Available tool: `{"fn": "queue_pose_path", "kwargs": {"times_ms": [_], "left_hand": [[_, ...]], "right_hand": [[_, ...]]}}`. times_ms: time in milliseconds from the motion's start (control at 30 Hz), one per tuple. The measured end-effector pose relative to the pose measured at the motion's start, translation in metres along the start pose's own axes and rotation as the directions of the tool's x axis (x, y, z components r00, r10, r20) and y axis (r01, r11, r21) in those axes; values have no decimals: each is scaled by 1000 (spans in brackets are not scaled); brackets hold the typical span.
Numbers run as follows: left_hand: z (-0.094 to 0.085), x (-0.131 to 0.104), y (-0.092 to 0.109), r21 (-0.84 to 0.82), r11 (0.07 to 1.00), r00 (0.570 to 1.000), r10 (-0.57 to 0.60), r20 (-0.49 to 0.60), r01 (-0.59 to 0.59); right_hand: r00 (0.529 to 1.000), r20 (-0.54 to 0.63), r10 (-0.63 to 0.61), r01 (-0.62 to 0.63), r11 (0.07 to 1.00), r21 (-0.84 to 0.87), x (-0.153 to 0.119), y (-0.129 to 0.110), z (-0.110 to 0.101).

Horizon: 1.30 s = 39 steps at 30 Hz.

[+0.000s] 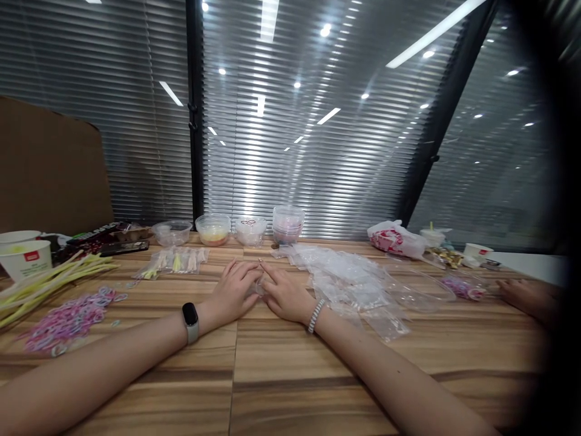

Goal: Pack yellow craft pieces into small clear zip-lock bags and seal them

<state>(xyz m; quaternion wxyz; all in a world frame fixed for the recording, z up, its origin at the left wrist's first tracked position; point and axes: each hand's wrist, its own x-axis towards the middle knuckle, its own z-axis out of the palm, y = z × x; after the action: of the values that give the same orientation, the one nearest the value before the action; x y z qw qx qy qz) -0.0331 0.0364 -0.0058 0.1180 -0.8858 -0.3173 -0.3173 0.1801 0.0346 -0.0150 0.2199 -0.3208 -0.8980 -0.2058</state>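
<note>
My left hand [235, 292] and my right hand [287, 294] meet at the middle of the wooden table, fingertips close together. Between them shows a bit of clear plastic [259, 286], which looks like a small bag; the fingers cover most of it. Both hands are closed in a pinch around it. Right beside my right hand spreads a pile of clear plastic bags [347, 275]. Left of my left hand lie filled clear bags [177, 261] with pale and yellow strands inside. Farther left is a heap of pink and purple small bands [72, 321].
Yellow strands [49, 281] and paper cups [27, 260] lie at the far left, near a phone [124, 247]. Clear plastic bowls [213, 230] line the back edge. A white and red bag [394, 237] stands back right. Another person's hand [521, 293] rests at the right.
</note>
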Motion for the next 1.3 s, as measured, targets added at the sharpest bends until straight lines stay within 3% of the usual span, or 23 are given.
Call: {"fn": "queue_pose_path", "kwargs": {"times_ms": [400,1300], "left_hand": [[-2,0,2,131,991,999,-3,45,-3],[-1,-1,0,130,991,999,9,41,-14]], "right_hand": [[999,-22,-27,25,997,-71,2,-1,-8],[1000,2,-15,15,996,-90,3,-3,-10]]}}
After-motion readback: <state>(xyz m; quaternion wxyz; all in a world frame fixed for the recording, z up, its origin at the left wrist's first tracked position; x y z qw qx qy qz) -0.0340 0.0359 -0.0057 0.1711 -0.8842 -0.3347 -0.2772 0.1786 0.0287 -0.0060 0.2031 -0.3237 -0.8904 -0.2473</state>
